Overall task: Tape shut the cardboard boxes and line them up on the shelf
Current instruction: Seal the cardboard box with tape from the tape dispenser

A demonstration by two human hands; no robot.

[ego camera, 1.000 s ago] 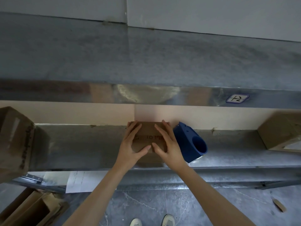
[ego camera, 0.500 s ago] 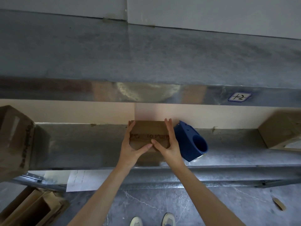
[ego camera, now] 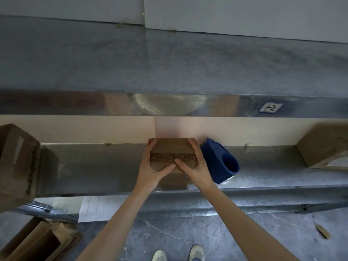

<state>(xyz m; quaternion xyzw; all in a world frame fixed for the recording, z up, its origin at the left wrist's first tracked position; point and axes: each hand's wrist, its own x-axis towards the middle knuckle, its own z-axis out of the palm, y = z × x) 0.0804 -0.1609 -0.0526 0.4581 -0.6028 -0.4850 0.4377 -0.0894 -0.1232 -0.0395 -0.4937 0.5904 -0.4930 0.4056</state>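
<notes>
Nearest, 2 shoes (ego camera: 160, 255) stand on the floor, with an open carton (ego camera: 37, 240) at the lower left and a paper sheet (ego camera: 94, 208) below the shelf (ego camera: 94, 166). Above them, the left hand (ego camera: 150, 166) and the right hand (ego camera: 197, 166) hold the box (ego camera: 172, 149) by its 2 sides, with fingers along the edges and thumbs on the taped top. The box is on the shelf, close to the back wall. A blue part (ego camera: 220, 161) lies just beside the right hand. A big box (ego camera: 17, 162) stands far left, and a side box (ego camera: 323, 146) far right.
</notes>
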